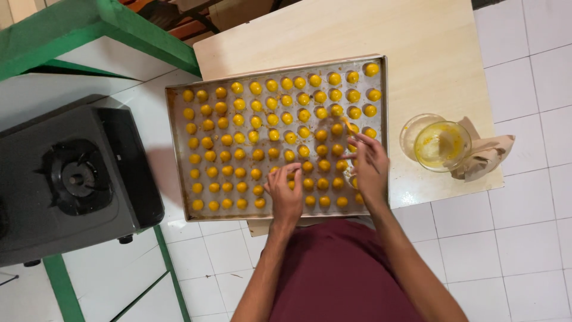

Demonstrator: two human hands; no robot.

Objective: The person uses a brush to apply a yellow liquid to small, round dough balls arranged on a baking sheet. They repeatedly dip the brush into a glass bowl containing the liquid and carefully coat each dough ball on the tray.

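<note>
Wooden table [417, 42]: tray [179, 149], bowl [442, 145], perhaps cloth [485, 158]

tray [179, 149] packed edge to edge with yellow dough balls [256, 122], only narrow gaps between rows. left hand [286, 194] and right hand [370, 167] cover the near right corner. bare tabletop [357, 30] open beyond the tray. glass bowl [442, 145] and crumpled cloth [485, 158] block the right edge; stove [71, 179] stands left.

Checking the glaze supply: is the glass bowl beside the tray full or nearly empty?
Nearly empty: the glass bowl shows only a thin yellow smear.
</note>
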